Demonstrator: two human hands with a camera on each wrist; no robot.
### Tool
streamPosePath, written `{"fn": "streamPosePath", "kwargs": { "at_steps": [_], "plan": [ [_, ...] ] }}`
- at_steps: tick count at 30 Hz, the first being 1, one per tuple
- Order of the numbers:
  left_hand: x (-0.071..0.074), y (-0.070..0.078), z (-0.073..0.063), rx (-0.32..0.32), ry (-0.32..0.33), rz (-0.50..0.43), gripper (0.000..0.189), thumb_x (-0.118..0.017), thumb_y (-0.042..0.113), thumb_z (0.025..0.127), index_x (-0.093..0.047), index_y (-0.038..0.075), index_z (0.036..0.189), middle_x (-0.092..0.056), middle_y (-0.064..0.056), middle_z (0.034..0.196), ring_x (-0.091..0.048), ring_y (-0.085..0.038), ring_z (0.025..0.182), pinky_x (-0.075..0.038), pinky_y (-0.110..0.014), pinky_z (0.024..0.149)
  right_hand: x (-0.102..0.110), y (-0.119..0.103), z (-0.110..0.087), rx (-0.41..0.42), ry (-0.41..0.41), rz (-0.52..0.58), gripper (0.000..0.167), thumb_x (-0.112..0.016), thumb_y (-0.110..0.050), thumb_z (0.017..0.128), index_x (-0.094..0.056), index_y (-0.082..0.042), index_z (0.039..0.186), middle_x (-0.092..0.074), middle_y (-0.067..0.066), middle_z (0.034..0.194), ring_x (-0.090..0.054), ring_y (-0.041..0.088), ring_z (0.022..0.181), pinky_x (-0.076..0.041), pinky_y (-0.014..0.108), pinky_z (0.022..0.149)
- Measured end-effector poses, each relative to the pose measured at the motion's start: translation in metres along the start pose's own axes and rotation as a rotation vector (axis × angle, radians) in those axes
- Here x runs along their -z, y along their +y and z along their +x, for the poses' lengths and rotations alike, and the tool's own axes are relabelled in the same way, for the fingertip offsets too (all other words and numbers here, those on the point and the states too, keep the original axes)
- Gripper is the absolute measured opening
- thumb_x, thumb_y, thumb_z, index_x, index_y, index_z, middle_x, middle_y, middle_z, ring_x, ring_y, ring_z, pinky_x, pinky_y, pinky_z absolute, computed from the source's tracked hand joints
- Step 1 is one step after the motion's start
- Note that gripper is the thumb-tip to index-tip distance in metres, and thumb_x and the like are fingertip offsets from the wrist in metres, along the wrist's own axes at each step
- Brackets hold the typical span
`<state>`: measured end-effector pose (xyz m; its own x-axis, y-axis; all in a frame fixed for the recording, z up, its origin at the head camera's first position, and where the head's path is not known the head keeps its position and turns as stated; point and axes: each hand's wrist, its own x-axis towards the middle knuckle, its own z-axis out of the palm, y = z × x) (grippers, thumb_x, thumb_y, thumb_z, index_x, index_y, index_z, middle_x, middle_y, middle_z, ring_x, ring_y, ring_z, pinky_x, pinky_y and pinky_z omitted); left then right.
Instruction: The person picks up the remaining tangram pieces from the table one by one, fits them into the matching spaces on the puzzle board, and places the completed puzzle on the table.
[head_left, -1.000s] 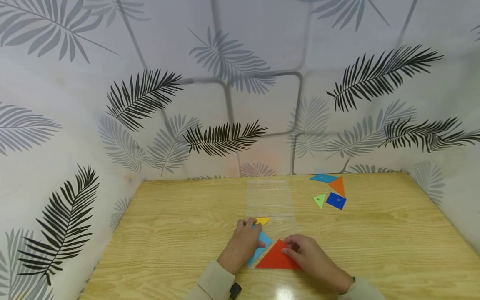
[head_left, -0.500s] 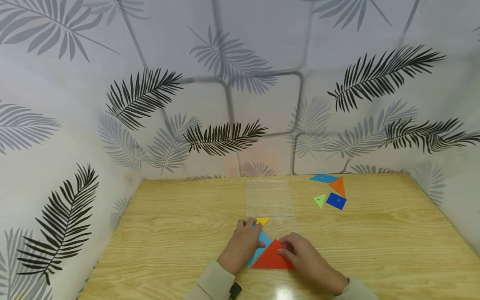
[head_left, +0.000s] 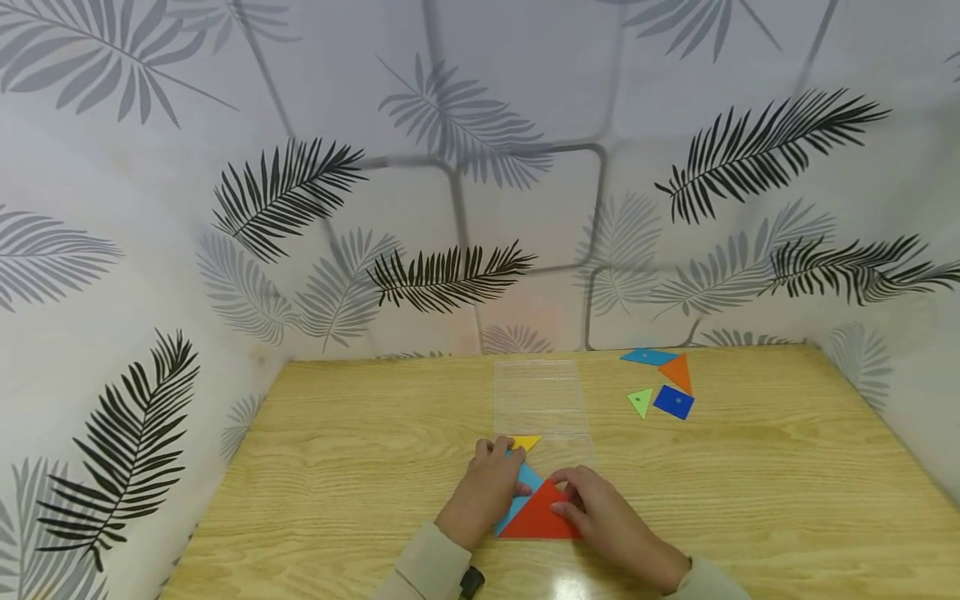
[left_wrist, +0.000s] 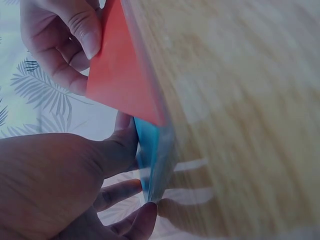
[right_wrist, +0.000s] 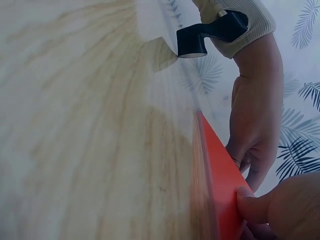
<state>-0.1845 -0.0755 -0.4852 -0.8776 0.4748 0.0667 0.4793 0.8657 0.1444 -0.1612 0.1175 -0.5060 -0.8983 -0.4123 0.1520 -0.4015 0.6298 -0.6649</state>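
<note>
In the head view, a red triangle (head_left: 528, 518) lies over the near part of a clear plastic case (head_left: 564, 451), its slanted edge overlapping a light blue triangle (head_left: 530, 476). My right hand (head_left: 611, 521) pinches the red triangle's right side, thumb on top. At the case's left side, my left hand (head_left: 480, 492) grips the edge, its thumb on the light blue triangle and its fingers reaching over the far side. A yellow triangle (head_left: 526, 442) shows beyond those fingers. The left wrist view has the red triangle (left_wrist: 120, 70) tilted above the light blue triangle (left_wrist: 146, 137).
The case's transparent lid (head_left: 536, 396) lies spread out behind. Toward the back right are a blue parallelogram (head_left: 647, 357), an orange triangle (head_left: 678, 373), a light green triangle (head_left: 641, 402) and a dark blue square (head_left: 673, 402). A patterned curtain (head_left: 480, 208) stands along the wooden table's (head_left: 360, 433) back edge.
My right hand has slid the red triangle leftward, so it now overlaps the light blue triangle where a gap showed before. My left hand has stayed in place.
</note>
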Motion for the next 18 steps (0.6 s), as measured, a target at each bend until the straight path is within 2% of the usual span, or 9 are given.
{"fn": "streamPosePath", "kwargs": {
  "at_steps": [11,18],
  "plan": [
    [-0.0025,-0.0021,0.0005,0.001,0.012,-0.009,0.045,-0.059,0.037,0.086,-0.056,0.009,0.121,-0.047,-0.014,0.127,-0.044,-0.031,0.107,-0.049,-0.033,0.075,-0.0035,-0.0003,0.0017,0.01,-0.005,-0.073,0.025,-0.066,-0.011,0.086,-0.061,-0.006,0.109,-0.051,-0.005,0.084,-0.048,0.007,0.075,-0.045,0.025,0.066],
    [-0.0041,-0.0026,0.0021,0.006,0.014,-0.013,0.044,-0.059,0.037,0.085,-0.057,0.01,0.12,-0.047,-0.013,0.127,-0.044,-0.03,0.105,-0.049,-0.032,0.075,-0.0044,-0.0018,0.0037,-0.019,-0.031,-0.084,0.022,-0.064,-0.012,0.087,-0.059,-0.003,0.106,-0.051,-0.003,0.087,-0.046,0.01,0.077,-0.045,0.027,0.067]
  ]
}}
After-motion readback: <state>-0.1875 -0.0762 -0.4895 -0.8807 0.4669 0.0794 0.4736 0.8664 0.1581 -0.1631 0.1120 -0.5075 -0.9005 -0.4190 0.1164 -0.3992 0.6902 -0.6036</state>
